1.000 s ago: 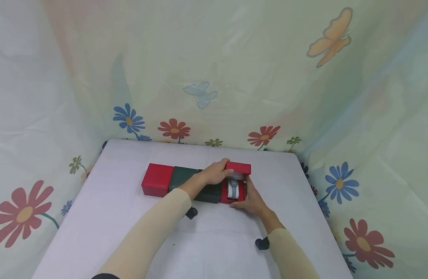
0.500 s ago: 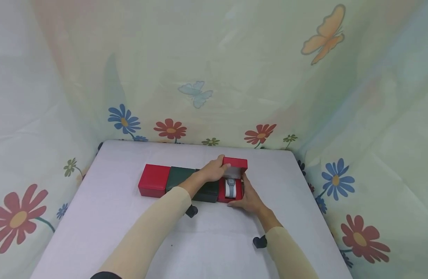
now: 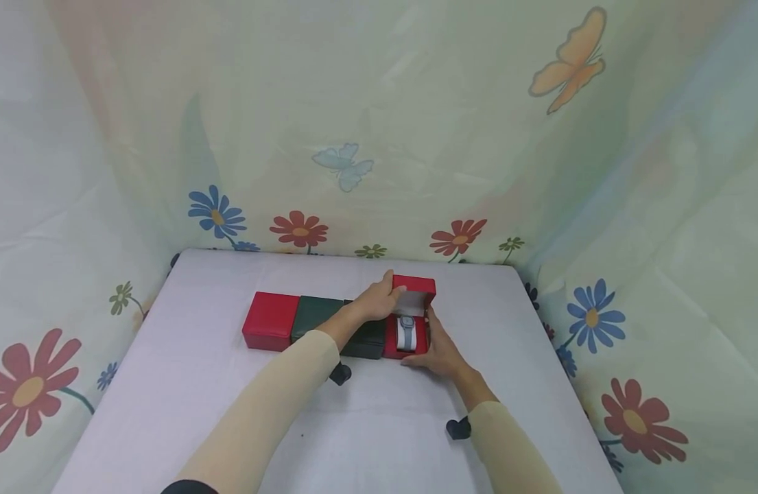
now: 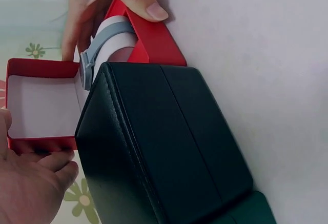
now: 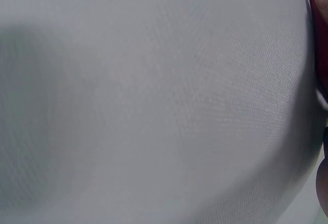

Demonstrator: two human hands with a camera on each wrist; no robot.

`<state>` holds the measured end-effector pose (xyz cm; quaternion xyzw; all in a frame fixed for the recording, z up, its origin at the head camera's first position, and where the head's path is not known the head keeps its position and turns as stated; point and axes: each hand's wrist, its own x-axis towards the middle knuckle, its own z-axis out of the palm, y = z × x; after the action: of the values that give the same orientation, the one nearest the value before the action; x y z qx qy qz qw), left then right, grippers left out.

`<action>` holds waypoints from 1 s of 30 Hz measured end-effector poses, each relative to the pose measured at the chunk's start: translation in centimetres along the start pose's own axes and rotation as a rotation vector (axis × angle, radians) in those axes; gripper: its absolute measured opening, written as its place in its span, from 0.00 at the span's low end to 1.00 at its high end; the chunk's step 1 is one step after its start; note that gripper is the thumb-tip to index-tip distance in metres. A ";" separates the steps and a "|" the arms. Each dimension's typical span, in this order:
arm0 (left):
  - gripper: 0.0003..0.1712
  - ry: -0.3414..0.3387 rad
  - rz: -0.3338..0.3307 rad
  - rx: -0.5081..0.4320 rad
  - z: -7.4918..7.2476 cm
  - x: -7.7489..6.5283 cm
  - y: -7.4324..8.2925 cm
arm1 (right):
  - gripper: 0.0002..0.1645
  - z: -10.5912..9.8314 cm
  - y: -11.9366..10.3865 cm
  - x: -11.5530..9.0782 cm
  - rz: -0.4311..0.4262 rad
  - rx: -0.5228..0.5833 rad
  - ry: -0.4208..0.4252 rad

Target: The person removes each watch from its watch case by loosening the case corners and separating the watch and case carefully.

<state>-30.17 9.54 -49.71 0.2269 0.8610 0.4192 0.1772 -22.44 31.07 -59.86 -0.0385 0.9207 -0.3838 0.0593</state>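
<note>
I see the left hand [image 3: 377, 300] gripping the raised lid [image 3: 418, 283]; the right hand [image 3: 443, 351] clasps the red box [image 3: 422, 334], watch [image 3: 406, 333] inside; it sits rightmost of 4 boxes [image 3: 274, 315] on the surface [image 3: 372, 439]

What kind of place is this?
Maybe a curtained work booth: pale sheetlike hangings printed with flowers and butterflies rise behind and beside a white cloth-topped table bearing a row of red and dark green boxes.

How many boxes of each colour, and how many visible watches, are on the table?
Red boxes: 2 (closed red box, open red box)
Dark boxes, green to near-black: 2 (green box, near-black box)
Watches: 1 (watch inside the open red box)
Total: 5
</note>
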 end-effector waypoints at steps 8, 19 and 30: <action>0.44 0.037 0.032 0.030 -0.3 -0.5 -0.8 | 0.85 0.2 0.3 -0.6 -0.022 -0.019 0.008; 0.29 0.155 0.111 0.144 -1.1 -2.7 -3.0 | 0.71 -0.1 0.6 -2.3 -0.057 -0.089 0.038; 0.22 0.068 0.222 0.116 -0.6 -4.4 -3.2 | 0.51 -0.6 -1.2 -2.2 -0.138 -0.170 0.129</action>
<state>-27.58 5.05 -51.49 0.3163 0.8589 0.3933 0.0871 -20.32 30.93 -58.38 -0.0817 0.9470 -0.3092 -0.0300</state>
